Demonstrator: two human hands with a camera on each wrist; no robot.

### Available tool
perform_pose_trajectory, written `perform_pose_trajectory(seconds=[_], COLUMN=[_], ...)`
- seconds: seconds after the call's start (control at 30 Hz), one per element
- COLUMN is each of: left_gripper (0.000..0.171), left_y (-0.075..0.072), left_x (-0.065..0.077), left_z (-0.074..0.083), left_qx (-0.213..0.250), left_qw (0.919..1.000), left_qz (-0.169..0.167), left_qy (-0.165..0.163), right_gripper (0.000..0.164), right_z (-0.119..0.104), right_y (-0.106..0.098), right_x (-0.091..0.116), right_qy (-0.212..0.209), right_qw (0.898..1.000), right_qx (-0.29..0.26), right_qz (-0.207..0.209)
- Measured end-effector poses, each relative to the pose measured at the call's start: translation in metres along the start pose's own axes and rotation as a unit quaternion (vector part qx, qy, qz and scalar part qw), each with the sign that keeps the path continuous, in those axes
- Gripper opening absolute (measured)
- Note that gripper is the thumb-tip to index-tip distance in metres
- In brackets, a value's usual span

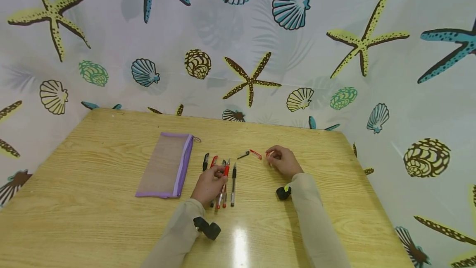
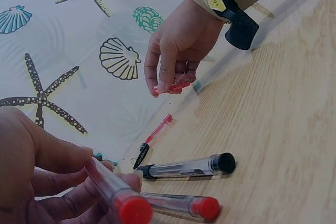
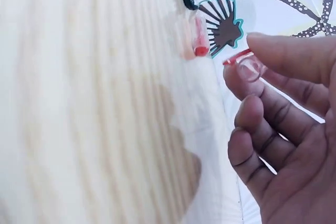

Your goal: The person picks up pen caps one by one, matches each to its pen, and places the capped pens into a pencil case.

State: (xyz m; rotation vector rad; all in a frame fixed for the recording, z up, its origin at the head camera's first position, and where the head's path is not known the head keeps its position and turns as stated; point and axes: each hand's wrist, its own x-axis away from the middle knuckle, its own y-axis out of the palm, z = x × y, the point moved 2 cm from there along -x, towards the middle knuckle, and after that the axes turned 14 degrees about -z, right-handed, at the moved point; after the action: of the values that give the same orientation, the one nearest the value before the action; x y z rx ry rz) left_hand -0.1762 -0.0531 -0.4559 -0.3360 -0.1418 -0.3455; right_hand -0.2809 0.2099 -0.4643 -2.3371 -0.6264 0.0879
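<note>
My left hand [image 1: 209,186] grips a clear-barrelled red gel pen [image 2: 118,195] between thumb and fingers, its bare tip pointing away from me. Under and around that hand lie several red and black pens, partly hidden by it. Just right of it is an uncapped black pen [image 1: 233,187]. Off to the right, my right hand [image 1: 284,162] pinches a clear pen cap with a red clip [image 3: 239,57] between thumb and index finger, above the table. Between the hands, farther back, lie a black cap [image 1: 243,154] and a red cap [image 1: 255,154].
A mesh pouch [image 1: 160,164] with a purple zipped edge lies left of the pens on the wooden table [image 1: 93,214]. A white cloth [image 1: 320,65] printed with shells and starfish hangs behind the table and along its right side.
</note>
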Motion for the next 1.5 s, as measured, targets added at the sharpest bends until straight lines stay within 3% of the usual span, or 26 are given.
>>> perform_pose_trajectory(seconds=[0.2,0.4,0.63,1.27,1.5], left_gripper=[0.034,0.033,0.032,0.032,0.033], left_y=[0.002,0.002,0.003,0.003,0.005], left_x=[-0.001,0.0,0.0,0.0,0.0], left_z=[0.0,0.0,0.0,0.001,0.0], left_qx=[0.009,0.014,0.005,-0.008,-0.012], left_qw=[0.9999,0.9998,1.0,0.9999,0.9997], left_qz=[0.0,-0.004,-0.004,-0.013,-0.019], left_qy=[-0.008,-0.011,-0.004,0.006,0.005], right_gripper=[0.02,0.024,0.021,0.014,0.014], right_z=[-0.001,-0.008,-0.014,-0.033,-0.045], right_y=[0.005,0.014,0.025,0.053,0.06], right_x=[0.0,0.001,-0.001,-0.01,-0.011], right_qy=[-0.001,0.003,-0.021,-0.074,-0.094], right_qw=[0.998,0.99,0.981,0.954,0.942], right_qx=[-0.051,-0.127,-0.181,-0.262,-0.295], right_qz=[0.043,0.055,0.065,0.122,0.126])
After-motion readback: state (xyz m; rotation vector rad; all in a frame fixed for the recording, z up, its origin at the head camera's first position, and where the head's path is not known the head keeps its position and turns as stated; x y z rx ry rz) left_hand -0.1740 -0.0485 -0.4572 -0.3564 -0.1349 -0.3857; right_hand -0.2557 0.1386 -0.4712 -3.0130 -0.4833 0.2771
